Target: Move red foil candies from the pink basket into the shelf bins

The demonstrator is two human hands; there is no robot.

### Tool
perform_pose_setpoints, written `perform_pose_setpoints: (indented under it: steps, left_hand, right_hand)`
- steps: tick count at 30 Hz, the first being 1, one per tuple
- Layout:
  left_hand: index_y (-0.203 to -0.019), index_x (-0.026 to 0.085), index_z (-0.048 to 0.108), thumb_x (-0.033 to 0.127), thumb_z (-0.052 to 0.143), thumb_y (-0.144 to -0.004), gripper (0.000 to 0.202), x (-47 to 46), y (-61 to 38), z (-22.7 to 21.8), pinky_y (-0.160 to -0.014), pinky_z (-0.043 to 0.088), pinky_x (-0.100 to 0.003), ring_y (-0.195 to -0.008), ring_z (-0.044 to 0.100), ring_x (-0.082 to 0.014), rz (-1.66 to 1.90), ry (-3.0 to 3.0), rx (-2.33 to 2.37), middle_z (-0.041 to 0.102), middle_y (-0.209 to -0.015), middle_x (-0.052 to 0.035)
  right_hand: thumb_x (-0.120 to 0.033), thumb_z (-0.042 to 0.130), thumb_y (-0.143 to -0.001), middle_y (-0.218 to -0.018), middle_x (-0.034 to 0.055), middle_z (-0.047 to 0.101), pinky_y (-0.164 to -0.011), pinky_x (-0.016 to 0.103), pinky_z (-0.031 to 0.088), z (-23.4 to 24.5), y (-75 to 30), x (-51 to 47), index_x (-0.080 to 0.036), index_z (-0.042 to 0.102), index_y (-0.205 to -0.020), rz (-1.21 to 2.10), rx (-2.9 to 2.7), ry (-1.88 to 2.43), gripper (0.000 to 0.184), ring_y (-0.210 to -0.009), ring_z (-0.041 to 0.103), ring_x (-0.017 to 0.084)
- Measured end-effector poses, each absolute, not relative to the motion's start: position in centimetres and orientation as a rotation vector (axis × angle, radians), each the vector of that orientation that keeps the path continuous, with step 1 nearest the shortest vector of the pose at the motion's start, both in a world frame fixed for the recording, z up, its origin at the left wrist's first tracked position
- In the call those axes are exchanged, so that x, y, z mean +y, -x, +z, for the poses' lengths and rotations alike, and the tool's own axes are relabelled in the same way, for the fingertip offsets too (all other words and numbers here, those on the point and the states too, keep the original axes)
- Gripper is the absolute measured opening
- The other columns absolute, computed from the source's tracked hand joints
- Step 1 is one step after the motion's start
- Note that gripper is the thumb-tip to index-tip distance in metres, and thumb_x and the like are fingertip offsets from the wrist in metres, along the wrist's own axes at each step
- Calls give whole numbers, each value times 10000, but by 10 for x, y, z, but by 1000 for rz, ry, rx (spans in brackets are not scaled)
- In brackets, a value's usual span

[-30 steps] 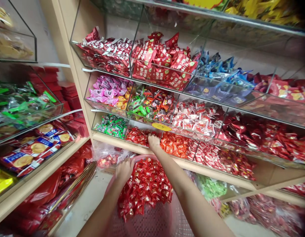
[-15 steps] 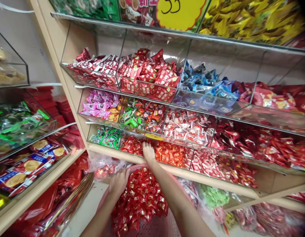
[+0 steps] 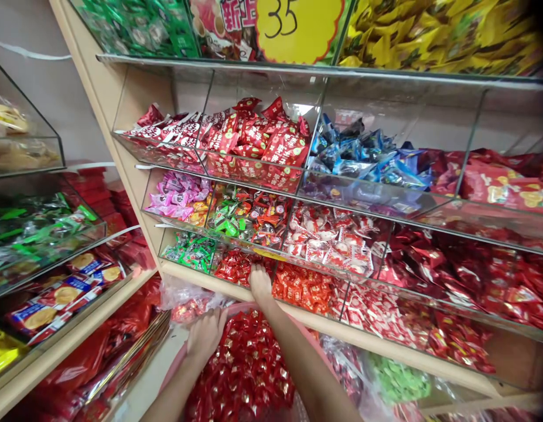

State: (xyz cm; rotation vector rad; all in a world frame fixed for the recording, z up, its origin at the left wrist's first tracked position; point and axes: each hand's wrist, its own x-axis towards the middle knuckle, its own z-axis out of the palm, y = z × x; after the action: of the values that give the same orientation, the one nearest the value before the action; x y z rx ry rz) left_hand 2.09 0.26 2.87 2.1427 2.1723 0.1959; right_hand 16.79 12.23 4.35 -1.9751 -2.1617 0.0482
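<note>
My left hand (image 3: 207,334) is closed over the left rim of a pink plastic basket (image 3: 169,380), low in the middle. Red foil-wrapped candies (image 3: 247,369) fill much of that basket. Past its far rim reaches my right hand (image 3: 260,281), at the front of the lowest shelf compartment, where small red wrapped candies (image 3: 236,266) lie. Its fingers are curled, their tips turned away from me among the candies or over the front edge. What they hold, if anything, is hidden.
Orange-red candies (image 3: 304,288) lie right of my right hand, green-wrapped ones (image 3: 190,251) to the left. A clear front panel and the wooden shelf edge (image 3: 363,328) border the compartments. Bagged sweets (image 3: 396,378) sit below. A side rack with packaged biscuits (image 3: 62,293) stands at left.
The view has shifted slightly, with the shelves lower in the picture. Both hands keep about the same places, the left at the basket rim and the right at the red-candy compartment.
</note>
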Motion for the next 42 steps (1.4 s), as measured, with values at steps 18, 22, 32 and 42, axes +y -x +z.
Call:
perform_pose_setpoints:
  steps: [18,22,32,42]
  left_hand:
    - [-1003,156,570,431,149,-905,513,8,0,12,-717,456,-339,-809,634,-216,260,-2243,2116,658,-944,-108]
    - [-1011,165,576,449,155,-900,520,10,5,5,-717,455,-341,-799,635,-220,276,-2207,2114,669,-909,-105]
    - [-1016,156,571,441,158,-900,515,11,6,3,-707,456,-326,-798,632,-211,271,-2176,2093,660,-936,-113]
    - [-970,160,575,437,150,-903,511,9,5,9,-693,462,-318,-801,635,-210,248,-2168,2116,665,-916,-107]
  right_hand:
    - [-265,685,-647,-854,40,652,-557,188,362,32,-175,134,-172,620,-876,765,-1860,1957,255,-723,585,128]
    - [-252,724,-590,-831,50,653,-510,190,353,39,-176,137,-157,624,-824,801,-1865,2044,271,-685,586,135]
    - [-266,703,-618,-912,135,660,-545,245,426,64,-170,132,-124,638,-840,813,-1956,2188,271,-768,632,221]
    - [-224,515,-820,-967,100,619,-754,295,408,81,-184,75,-166,544,-978,270,-2096,1798,170,-939,540,209]
